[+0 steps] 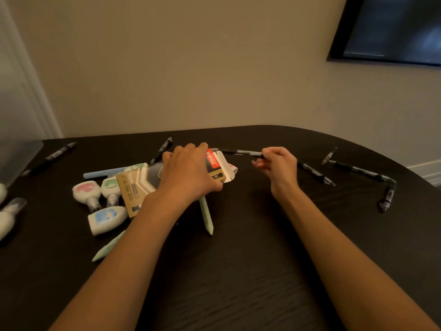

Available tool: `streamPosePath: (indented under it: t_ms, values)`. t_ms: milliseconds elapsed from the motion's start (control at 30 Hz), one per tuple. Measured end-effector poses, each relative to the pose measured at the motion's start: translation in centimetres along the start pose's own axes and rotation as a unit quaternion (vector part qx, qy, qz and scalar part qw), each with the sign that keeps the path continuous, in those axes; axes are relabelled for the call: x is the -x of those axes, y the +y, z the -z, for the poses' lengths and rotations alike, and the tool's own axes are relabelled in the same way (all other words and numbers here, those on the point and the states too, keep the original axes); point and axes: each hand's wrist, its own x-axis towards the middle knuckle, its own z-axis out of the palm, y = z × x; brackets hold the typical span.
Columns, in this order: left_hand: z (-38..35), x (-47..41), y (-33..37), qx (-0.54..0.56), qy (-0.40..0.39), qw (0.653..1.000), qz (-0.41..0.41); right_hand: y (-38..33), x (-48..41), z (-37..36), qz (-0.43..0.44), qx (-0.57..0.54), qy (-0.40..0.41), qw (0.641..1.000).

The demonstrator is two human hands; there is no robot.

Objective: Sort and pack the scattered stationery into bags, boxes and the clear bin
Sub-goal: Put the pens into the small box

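My left hand (188, 173) grips a red and tan pen box (218, 167) with its white end flap open toward the right. My right hand (278, 167) pinches a black pen (238, 152) that points left toward the box opening. A second tan box (134, 187) lies flat left of my left wrist. Three white correction-tape dispensers (100, 199) with pink, green and blue labels lie beside it. Pale green highlighters (206, 215) and a blue one (105, 174) lie near my left forearm. Several black pens (362, 172) are scattered on the right of the dark table (238, 271).
A clear bin (16, 161) stands at the far left edge. More black pens (57, 152) lie at the back left, and more white dispensers (9, 216) sit at the left edge. The table's rounded edge curves along the right. A dark screen (393, 29) hangs on the wall.
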Motion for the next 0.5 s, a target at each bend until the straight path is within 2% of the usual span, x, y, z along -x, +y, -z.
streamPosePath:
  t_ms: [67, 133, 267, 400, 500]
  values:
    - [0.2, 0.7, -0.1, -0.01, 0.0, 1.0, 0.014, -0.5, 0.9, 0.5, -0.087, -0.155, -0.002, 0.984]
    - [0.4, 1.3, -0.4, -0.02, -0.001, 0.999, 0.031, -0.7, 1.5, 0.7, -0.117, -0.212, -0.012, 0.97]
    - [1.2, 2.9, -1.9, -0.026, 0.018, 0.999, 0.039, -0.8, 3.2, 0.2, -0.097, -0.191, -0.088, 0.973]
    - [1.0, 4.4, -1.9, -0.015, -0.001, 1.0, 0.002, -0.7, 5.3, -1.3, -0.084, -0.129, -0.178, 0.972]
    - [0.6, 5.3, -1.5, -0.007, -0.012, 1.0, -0.025, -0.6, 6.6, -2.2, -0.09, -0.107, -0.251, 0.958]
